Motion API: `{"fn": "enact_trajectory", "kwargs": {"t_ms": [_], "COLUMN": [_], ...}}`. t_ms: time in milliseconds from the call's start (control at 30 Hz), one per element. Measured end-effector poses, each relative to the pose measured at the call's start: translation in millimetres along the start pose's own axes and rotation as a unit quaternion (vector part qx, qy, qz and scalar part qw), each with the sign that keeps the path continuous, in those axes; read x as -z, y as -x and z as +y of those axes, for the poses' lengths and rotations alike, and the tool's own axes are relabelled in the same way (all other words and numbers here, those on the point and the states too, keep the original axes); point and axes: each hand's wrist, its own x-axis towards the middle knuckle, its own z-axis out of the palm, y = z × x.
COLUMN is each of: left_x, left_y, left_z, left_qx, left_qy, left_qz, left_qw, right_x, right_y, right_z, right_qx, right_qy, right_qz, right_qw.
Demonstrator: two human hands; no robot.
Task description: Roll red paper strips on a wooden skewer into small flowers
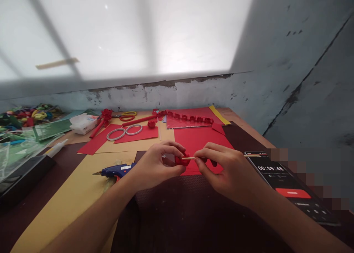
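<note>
The blue glue gun (118, 171) lies on the tabletop (166, 216), with its nozzle facing left and its back end hidden by the left arm. Just right of the glue gun, the left hand (155, 164) has its grip pinched on a little red paper piece (180, 161). The right hand (226, 166) is farther right of the glue gun. Its grip is closed around a thin wooden stick (189, 158), and the stick's tip meets the red paper piece. Behind the glue gun are two pale rings (116, 139), a small red flower (151, 124) and scissors (129, 113). A phone (276, 177) lies well to the right of the glue gun, showing 00:09:46.
</note>
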Motion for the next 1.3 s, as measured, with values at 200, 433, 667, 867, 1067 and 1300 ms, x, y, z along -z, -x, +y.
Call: {"fn": "enact_trajectory", "kwargs": {"t_ms": [200, 433, 667, 867, 1067, 1300], "left_x": [3.6, 3.8, 4.4, 3.2, 4.0, 5.7], "left_y": [-0.3, -1.3, -1.2, -2.0, -3.6, -3.0], "left_z": [4.5, 3.6, 4.4, 3.2, 0.9, 2.4], "left_qx": [-0.019, 0.003, 0.017, 0.026, 0.017, 0.025], "left_qy": [0.003, 0.006, -0.023, -0.035, -0.039, -0.035], "left_qz": [-0.001, 0.018, 0.016, 0.023, 0.029, 0.014], "left_qw": [1.000, 1.000, 0.999, 0.999, 0.999, 0.999], "right_x": [1.4, 0.7, 0.7, 0.3, -1.2, -2.6], "right_y": [-0.9, 0.4, 0.3, 1.1, 1.2, 0.4], "right_z": [0.0, -1.2, -0.7, -1.0, -2.4, 0.5], "right_qx": [0.008, 0.030, 0.036, 0.035, 0.030, 0.027], "right_qy": [-0.004, 0.003, -0.008, -0.011, -0.020, -0.006], "right_qz": [-0.003, -0.006, -0.009, -0.023, -0.032, -0.026], "right_qw": [1.000, 1.000, 0.999, 0.999, 0.999, 0.999]}}
